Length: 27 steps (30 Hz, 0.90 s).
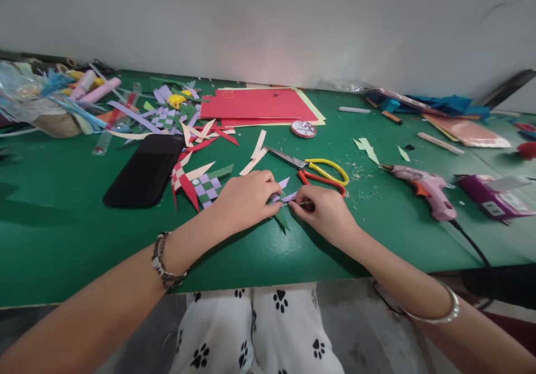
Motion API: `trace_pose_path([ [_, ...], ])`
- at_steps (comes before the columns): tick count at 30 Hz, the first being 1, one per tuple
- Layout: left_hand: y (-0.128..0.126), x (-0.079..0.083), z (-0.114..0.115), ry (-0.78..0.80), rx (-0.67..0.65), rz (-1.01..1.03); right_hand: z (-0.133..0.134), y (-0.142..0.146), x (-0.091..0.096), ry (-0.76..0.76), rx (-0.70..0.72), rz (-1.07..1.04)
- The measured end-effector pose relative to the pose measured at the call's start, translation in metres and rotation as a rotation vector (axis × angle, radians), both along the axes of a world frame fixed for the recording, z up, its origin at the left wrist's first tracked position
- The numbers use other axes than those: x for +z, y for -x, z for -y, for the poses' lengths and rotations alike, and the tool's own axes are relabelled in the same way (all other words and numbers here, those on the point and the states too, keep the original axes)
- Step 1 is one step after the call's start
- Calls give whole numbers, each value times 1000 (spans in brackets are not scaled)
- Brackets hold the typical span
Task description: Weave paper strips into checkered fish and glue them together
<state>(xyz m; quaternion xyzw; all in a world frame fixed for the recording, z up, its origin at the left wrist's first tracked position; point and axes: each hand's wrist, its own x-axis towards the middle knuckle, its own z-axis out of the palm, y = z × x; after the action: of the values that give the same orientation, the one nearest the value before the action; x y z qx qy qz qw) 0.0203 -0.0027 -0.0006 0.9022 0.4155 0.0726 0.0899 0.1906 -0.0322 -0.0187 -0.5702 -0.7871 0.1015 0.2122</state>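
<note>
Between the thumb and fingers of my left hand (247,198) is a small woven paper piece (281,217) in purple and green, mostly hidden by the fingers. My right hand (324,211) is closed in a pinch beside it, at a purple paper strip (288,197) that sticks out of the weave. Something thin and dark shows at the right fingertips, too small to name. Scissors (307,167) with yellow and red handles lie open just beyond my hands. Left of my left hand are a purple-and-green woven paper piece (206,188) and a red-and-cream one (180,177).
A black phone (144,170) lies at the left, near a heap of paper strips (163,118). Red paper sheets (259,106) and a round tin (304,129) are at the back. On the right are a pink glue gun (422,187) with its cord and a purple box (494,195).
</note>
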Motion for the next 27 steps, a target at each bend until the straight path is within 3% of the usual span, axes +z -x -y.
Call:
trace_pose_path([
  [7, 0, -1, 0, -1, 0, -3, 2, -1, 7, 96, 58, -61],
  [22, -1, -1, 0, -21, -4, -24, -2, 4, 5, 48, -11, 96],
  [27, 0, 0, 0, -16, -5, -19, -1, 0, 9, 95, 54, 71],
])
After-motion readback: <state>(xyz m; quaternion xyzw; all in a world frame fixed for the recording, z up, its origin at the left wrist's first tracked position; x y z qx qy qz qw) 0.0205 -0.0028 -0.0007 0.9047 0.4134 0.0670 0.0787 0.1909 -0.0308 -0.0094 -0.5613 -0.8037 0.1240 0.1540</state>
